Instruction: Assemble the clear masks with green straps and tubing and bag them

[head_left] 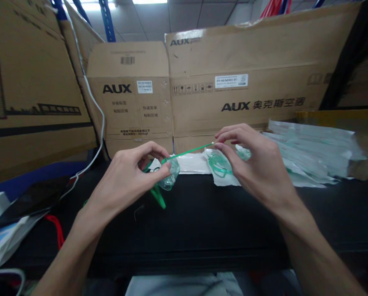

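Note:
Between thumb and fingers, my left hand (134, 170) grips a clear green-tinted oxygen mask (171, 174) above the black table. A thin green elastic strap (192, 151) runs taut from the mask up to my right hand (248, 158), whose thumb and index finger pinch its end. More green strap hangs below my left hand. Behind my right hand lies a clear packet (219, 167) with coiled green tubing in it. A flat white packet (193, 163) lies behind the mask. Part of the mask is hidden by my left fingers.
Several sealed packets (313, 152) are piled at the right beside a cardboard box (367, 144). Tall cardboard panels (199, 107) wall the back and left. A black phone (32, 199), white cable (94, 102) and red cord (58, 230) are at the left.

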A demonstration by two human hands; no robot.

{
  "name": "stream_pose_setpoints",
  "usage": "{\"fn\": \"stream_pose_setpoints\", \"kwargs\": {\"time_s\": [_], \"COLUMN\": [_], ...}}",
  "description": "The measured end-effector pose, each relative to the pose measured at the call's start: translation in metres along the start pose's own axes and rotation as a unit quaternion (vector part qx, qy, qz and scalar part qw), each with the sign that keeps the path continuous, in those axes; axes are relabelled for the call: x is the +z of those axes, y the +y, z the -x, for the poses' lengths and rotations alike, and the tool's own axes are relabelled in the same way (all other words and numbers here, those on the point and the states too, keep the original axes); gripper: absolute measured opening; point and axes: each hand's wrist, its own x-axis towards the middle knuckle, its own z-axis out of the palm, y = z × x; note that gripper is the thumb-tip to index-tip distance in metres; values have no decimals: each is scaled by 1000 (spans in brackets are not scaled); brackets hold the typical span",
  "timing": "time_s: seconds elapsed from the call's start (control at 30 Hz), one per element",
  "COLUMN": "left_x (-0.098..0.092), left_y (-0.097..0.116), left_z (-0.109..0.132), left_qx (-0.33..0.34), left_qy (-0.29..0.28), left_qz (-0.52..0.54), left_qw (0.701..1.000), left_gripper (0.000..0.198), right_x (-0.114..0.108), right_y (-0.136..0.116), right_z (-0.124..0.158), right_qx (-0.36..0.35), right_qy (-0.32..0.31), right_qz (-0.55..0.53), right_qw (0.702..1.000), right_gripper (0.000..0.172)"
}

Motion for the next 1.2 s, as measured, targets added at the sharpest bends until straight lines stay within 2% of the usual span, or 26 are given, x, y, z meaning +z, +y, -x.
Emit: {"fn": "stream_pose_setpoints", "kwargs": {"time_s": [0.13,0.23,0.3,0.43,0.5,0.63,0.7,0.77,0.87,0.97,1.03,1.1,1.13,1.2], "left_x": [2,6,9,16,19,23,23,19,5,-14,-23,-27,-26,-21], "left_y": [-1,0,1,6,12,23,24,19,5,-15,-30,-45,-52,-69], "left_z": [-1,-1,-1,-2,-2,-1,-2,-4,-6,-4,-3,-5,-8,-18], "left_qx": [10,18,13,-4,-7,-43,-73,-101,-126,-132,-141,-157,-164,-161], "left_qy": [-8,-6,-1,24,37,28,23,29,74,148,171,147,107,-23], "left_qz": [23,52,88,196,244,312,345,356,308,237,201,140,89,-40], "left_qw": [1000,998,996,980,969,949,935,928,940,951,954,966,977,986], "left_gripper": [21,22,24,27,27,29,29,31,38,33,31,34,36,40], "right_x": [2,4,6,14,18,20,19,17,14,12,10,9,8,7], "right_y": [-10,-21,-24,-20,-18,-21,-24,-25,-19,-12,-9,-9,-10,-11], "right_z": [1,2,2,4,5,6,5,4,3,2,1,0,-1,-2], "right_qx": [33,60,100,210,241,220,201,192,190,202,215,222,224,222], "right_qy": [-24,-84,-102,-94,-125,-199,-186,-151,-96,-66,-59,-51,-45,-32], "right_qz": [-77,-200,-247,-274,-272,-319,-349,-349,-331,-327,-327,-334,-339,-345], "right_qw": [996,974,958,934,923,900,896,905,919,921,918,914,913,911], "right_gripper": [6,10,16,34,39,27,25,30,39,42,40,40,40,41]}}
